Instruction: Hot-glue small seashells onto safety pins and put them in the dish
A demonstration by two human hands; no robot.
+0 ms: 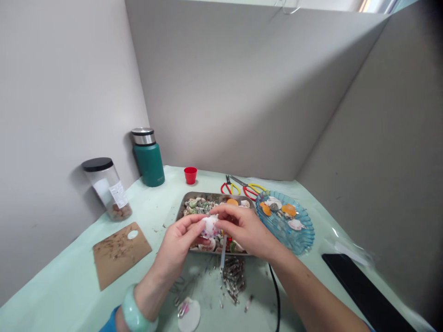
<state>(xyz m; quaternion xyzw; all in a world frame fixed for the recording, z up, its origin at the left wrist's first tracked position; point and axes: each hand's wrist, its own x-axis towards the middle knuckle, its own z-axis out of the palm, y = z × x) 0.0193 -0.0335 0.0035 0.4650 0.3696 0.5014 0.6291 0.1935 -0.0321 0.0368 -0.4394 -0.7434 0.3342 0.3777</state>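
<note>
My left hand [183, 233] and my right hand [240, 228] pinch a small white shell-like piece [210, 226] with pink and purple dots between their fingertips. They hold it over a metal tray [182, 208] of mixed seashells [207, 245]. Part of the tray is hidden behind my hands. A translucent stick, like a glue stick [223, 253], juts over the tray's near edge beside a small red light. Just in front lies a pile of small metal pins or clips [233, 279]. A white disc [189, 317] with a pink spot and a metal piece lies nearest me.
On the right are a blue scalloped plate [306, 237] with shells, a black flat object [360, 288] and a black cord [276, 295]. Scissors [252, 189] and a red cup [190, 175] stand behind. Left are a green bottle [149, 161], a lidded jar [107, 189] and brown cardboard [121, 253].
</note>
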